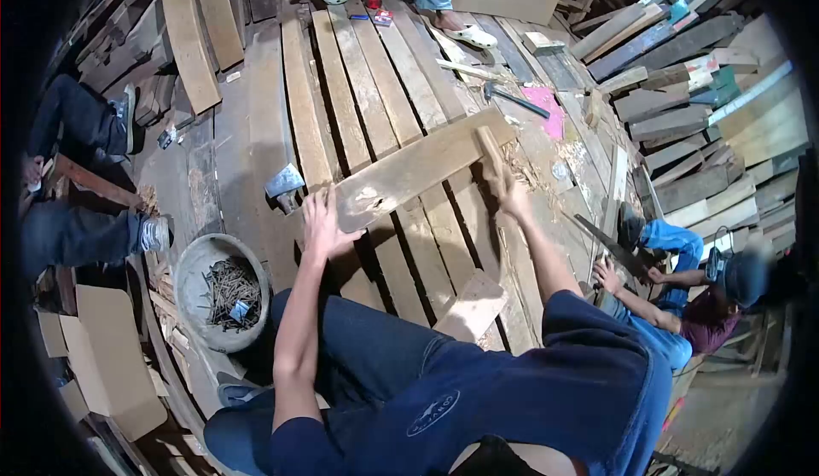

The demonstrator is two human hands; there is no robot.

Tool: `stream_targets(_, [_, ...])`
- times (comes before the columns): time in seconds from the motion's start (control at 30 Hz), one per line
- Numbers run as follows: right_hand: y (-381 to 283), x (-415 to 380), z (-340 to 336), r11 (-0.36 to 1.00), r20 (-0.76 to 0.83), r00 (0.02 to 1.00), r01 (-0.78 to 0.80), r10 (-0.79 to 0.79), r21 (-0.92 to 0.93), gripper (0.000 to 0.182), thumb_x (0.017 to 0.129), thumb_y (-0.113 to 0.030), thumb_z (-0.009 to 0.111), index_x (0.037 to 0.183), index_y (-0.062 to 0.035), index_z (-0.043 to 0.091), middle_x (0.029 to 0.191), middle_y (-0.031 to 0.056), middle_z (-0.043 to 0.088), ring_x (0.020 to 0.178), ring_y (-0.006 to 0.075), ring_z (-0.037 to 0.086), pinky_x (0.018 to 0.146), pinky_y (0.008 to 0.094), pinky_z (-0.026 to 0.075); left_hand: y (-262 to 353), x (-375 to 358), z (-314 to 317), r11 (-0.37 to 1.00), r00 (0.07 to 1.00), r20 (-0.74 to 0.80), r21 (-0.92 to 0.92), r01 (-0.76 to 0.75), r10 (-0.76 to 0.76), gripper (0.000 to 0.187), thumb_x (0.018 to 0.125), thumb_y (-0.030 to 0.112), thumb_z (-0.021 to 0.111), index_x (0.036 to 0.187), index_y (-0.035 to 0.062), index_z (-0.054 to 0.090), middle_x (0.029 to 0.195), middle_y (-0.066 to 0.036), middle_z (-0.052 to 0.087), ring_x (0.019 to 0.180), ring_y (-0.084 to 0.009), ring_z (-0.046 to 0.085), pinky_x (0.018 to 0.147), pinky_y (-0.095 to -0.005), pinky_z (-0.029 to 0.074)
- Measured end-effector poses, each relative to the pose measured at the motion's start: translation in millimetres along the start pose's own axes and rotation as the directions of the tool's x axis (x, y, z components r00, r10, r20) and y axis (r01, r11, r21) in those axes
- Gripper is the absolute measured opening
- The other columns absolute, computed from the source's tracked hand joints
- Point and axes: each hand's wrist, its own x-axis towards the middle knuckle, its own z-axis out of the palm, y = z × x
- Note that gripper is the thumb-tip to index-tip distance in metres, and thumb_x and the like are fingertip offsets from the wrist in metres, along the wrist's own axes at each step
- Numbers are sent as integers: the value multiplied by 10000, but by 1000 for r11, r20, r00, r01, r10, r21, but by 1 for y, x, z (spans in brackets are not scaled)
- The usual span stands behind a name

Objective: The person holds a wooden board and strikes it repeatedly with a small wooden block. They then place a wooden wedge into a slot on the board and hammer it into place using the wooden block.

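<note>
A wooden plank (420, 167) lies at a slant across the slats in front of me, with a rough, chipped patch near its left end. My left hand (320, 227) grips that left end, fingers over the top and thumb at the near edge. Close beside these fingers is a metal tool head (284, 181), like a hatchet's, its handle not visible. My right hand (512, 194) is closed around a short wooden stick (490, 153), which overlaps the plank's right end. Wood shavings (516, 162) are scattered there.
A bucket of nails (189, 305) stands at my left. A hammer (517, 101) lies beyond the plank near a pink sheet (544, 111). At right, a person holds a handsaw (610, 246). Other people sit at left and far side. Stacked boards (682, 109) line the right.
</note>
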Motion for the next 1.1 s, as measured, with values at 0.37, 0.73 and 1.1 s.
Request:
stream_targets(0.37, [-15,-29,-1,915,170,942,325,-290,-240,624,990,-397,561,1537,-140,406,1011,331,685,909,514,678,863,558,544,5,26,16,998,1000,6,-69,-11,11,1246,534,505,924,1532,29,347,1395,-226,449,1331,-429,384,1162,-570,292])
stream_targets(0.73, [-29,-29,6,914,-12,923,379,-385,-146,631,988,-353,565,1508,-28,415,1027,358,672,877,493,688,771,554,558,15,22,8,998,999,21,-57,25,-24,1235,527,469,936,1531,58,346,1411,-195,457,1336,-401,402,1178,-539,276])
stream_targets(1.1, [-17,-38,12,885,-222,859,424,-461,-194,579,1015,-358,543,1493,-53,428,1035,377,666,997,533,662,889,580,539,12,19,16,1000,999,-36,-21,-19,18,1232,522,479,936,1524,55,358,1392,-204,474,1307,-406,418,1154,-537,326])
